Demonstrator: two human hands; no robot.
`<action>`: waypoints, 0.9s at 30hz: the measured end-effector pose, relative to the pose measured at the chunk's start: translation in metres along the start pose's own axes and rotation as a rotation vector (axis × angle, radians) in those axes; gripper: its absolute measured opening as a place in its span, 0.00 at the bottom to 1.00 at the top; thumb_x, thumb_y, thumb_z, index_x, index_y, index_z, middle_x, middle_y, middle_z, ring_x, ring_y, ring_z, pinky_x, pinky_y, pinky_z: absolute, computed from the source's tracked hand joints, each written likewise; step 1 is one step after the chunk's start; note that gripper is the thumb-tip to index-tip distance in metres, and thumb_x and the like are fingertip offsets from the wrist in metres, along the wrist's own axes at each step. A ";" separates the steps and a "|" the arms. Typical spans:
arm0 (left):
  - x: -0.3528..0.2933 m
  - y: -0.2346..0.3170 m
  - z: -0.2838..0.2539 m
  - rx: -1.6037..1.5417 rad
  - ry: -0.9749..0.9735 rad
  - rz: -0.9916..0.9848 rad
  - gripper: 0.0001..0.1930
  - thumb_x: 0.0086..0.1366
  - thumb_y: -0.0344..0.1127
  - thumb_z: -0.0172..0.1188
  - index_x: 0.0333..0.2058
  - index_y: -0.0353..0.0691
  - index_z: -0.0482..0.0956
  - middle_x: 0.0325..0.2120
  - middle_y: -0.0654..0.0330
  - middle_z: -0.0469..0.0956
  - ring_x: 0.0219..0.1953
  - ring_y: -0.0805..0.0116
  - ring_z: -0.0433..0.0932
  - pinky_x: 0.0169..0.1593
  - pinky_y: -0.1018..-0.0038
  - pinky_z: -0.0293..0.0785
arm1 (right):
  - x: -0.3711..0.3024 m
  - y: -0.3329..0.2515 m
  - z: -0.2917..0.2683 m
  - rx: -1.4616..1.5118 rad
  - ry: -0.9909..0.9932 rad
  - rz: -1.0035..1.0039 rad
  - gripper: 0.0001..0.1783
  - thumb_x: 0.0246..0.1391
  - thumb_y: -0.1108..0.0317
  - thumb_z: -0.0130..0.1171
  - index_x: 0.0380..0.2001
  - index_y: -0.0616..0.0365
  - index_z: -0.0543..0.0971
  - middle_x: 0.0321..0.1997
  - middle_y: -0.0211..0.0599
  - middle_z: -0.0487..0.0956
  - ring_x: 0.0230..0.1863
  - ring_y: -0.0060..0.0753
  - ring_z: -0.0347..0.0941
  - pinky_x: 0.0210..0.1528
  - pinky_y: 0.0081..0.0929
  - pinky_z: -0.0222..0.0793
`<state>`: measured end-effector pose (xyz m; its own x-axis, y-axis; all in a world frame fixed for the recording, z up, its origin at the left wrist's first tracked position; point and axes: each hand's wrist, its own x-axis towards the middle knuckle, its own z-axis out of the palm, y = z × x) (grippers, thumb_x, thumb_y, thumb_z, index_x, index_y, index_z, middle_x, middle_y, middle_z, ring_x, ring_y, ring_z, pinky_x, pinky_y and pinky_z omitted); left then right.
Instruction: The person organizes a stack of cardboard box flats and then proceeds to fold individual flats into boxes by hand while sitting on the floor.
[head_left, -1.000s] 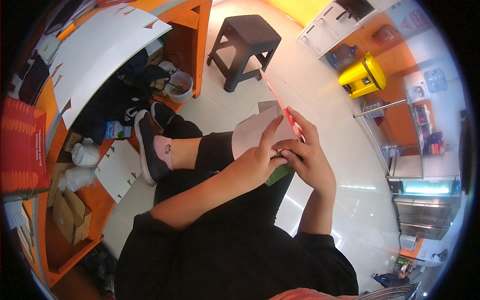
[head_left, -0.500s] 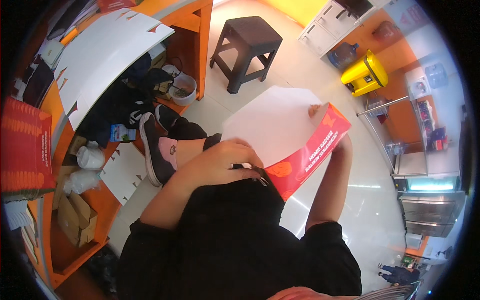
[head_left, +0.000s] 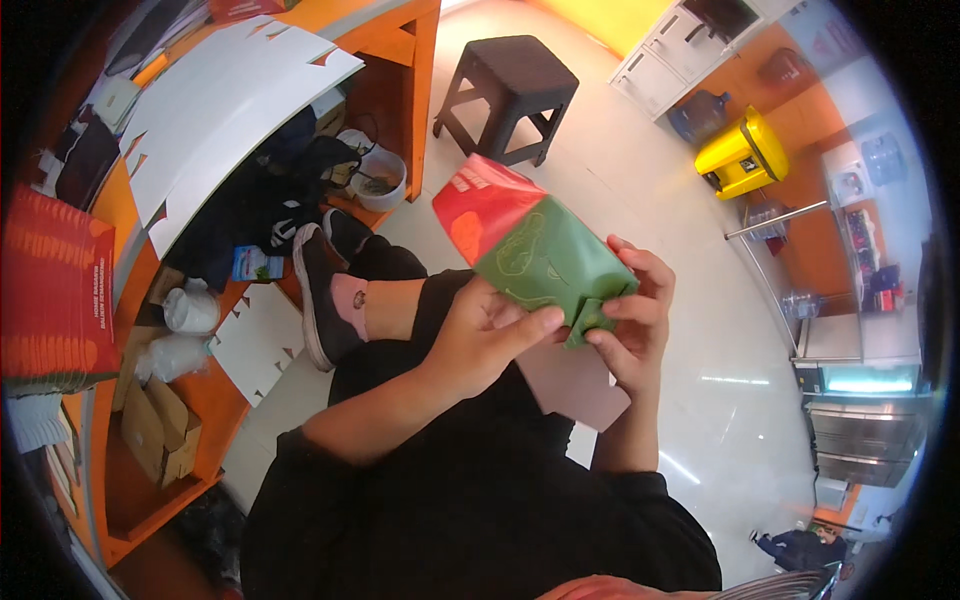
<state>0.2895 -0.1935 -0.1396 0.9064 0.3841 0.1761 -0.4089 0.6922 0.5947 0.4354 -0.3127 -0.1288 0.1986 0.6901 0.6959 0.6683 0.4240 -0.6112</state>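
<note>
Above my lap I hold a partly folded cardboard food box [head_left: 545,255]. One outer panel is red, another green with line drawings, and a pale flap hangs below. My left hand [head_left: 490,335] grips its lower left side, thumb pressed on the green panel. On the other side my right hand [head_left: 640,320] pinches small green tabs at the box's end between thumb and fingers. The box's inside is turned away from view.
Flat white cardboard blanks [head_left: 235,110] lie on the orange desk [head_left: 395,45], with a stack of red folded cardboard [head_left: 60,290] nearer. Shelves below hold a white bucket [head_left: 380,180] and a brown carton [head_left: 160,435]. A black stool [head_left: 515,85] and yellow bin [head_left: 742,155] stand beyond.
The box has been turned over: its white inside faced up, and now the red and green outside shows. My right hand has come round to the green end tabs; my left thumb lies on the green panel.
</note>
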 end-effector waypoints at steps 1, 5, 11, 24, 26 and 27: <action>0.000 -0.001 -0.001 0.059 -0.061 0.029 0.22 0.60 0.26 0.54 0.52 0.36 0.60 0.47 0.57 0.67 0.51 0.63 0.68 0.49 0.64 0.73 | 0.005 -0.005 0.002 0.001 0.050 -0.011 0.14 0.40 0.68 0.65 0.34 0.51 0.76 0.54 0.44 0.61 0.59 0.53 0.58 0.57 0.49 0.58; -0.003 0.014 0.000 -0.150 -0.119 0.040 0.27 0.58 0.33 0.60 0.53 0.36 0.60 0.47 0.57 0.68 0.50 0.65 0.69 0.47 0.68 0.74 | 0.016 -0.009 0.000 0.022 0.007 -0.102 0.14 0.38 0.65 0.68 0.30 0.53 0.77 0.55 0.43 0.60 0.58 0.54 0.59 0.56 0.48 0.61; -0.002 0.035 -0.018 0.413 -0.065 0.237 0.34 0.51 0.43 0.67 0.52 0.36 0.62 0.46 0.58 0.69 0.46 0.70 0.71 0.43 0.74 0.72 | 0.038 -0.017 0.020 0.057 -0.218 -0.066 0.22 0.31 0.67 0.72 0.34 0.57 0.77 0.58 0.49 0.60 0.59 0.58 0.58 0.54 0.46 0.66; -0.026 0.082 -0.050 0.442 0.086 0.141 0.24 0.51 0.35 0.67 0.44 0.34 0.68 0.36 0.61 0.75 0.41 0.74 0.73 0.44 0.75 0.70 | 0.065 0.011 0.070 0.199 -0.247 -0.207 0.17 0.33 0.63 0.70 0.31 0.55 0.82 0.50 0.42 0.68 0.55 0.53 0.65 0.54 0.42 0.65; -0.028 0.086 -0.056 0.405 0.083 0.069 0.22 0.52 0.34 0.66 0.43 0.34 0.68 0.36 0.61 0.75 0.40 0.74 0.73 0.44 0.76 0.70 | 0.060 0.016 0.076 0.238 -0.212 -0.237 0.16 0.33 0.64 0.71 0.30 0.56 0.82 0.41 0.36 0.72 0.54 0.53 0.66 0.53 0.43 0.66; -0.029 0.085 -0.060 0.418 0.060 0.066 0.24 0.51 0.35 0.67 0.43 0.34 0.68 0.36 0.61 0.75 0.40 0.74 0.73 0.43 0.76 0.69 | 0.057 0.014 0.079 0.240 -0.214 -0.235 0.16 0.33 0.64 0.71 0.30 0.56 0.82 0.41 0.36 0.72 0.54 0.53 0.66 0.53 0.43 0.66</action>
<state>0.2220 -0.1094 -0.1413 0.8668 0.4625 0.1863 -0.3767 0.3625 0.8525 0.4000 -0.2211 -0.1274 -0.1106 0.6542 0.7482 0.4862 0.6922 -0.5334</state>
